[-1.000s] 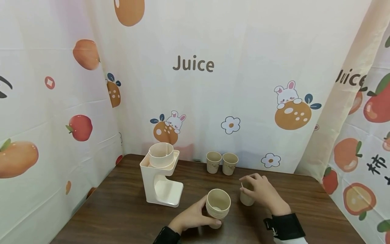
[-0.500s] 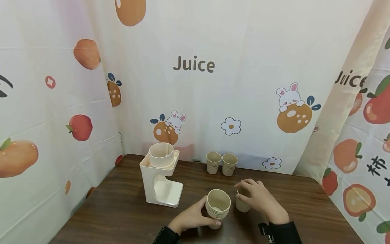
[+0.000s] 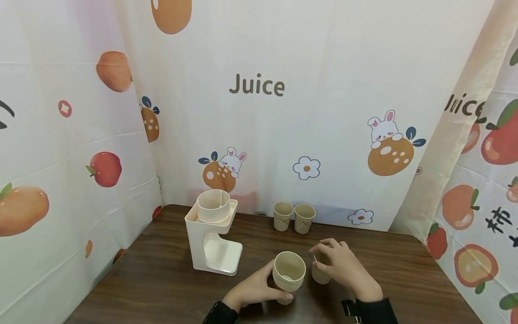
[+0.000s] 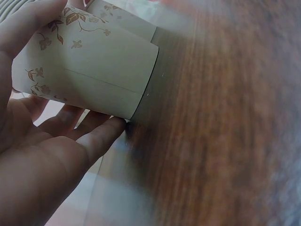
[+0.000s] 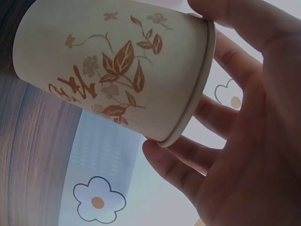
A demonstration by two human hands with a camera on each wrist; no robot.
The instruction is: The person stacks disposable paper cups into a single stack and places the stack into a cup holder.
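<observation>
Cup stack [image 3: 289, 272]: several nested pale paper cups, mouths up, near the front of the surface [image 3: 162, 274]; a brown leaf print showed on the outer one.
Left hand [image 3: 256, 288]: gripped the cup stack low down, thumb on the near side.
Single cup [image 3: 320, 273]: upright just right of the stack and apart from it, same brown print.
Right hand [image 3: 341, 265]: held the single cup from above, fingers and thumb about its rim.
Back pair of cups [image 3: 282, 217]: two upright printed cups side by side near the far edge.
White stand [image 3: 198, 245]: left of the stack, a round container [image 3: 213, 207] on its top, a flat foot below.
Curtain [image 3: 259, 121]: pale cloth behind everything, printed with fruit, rabbits, flowers and "Juice".
</observation>
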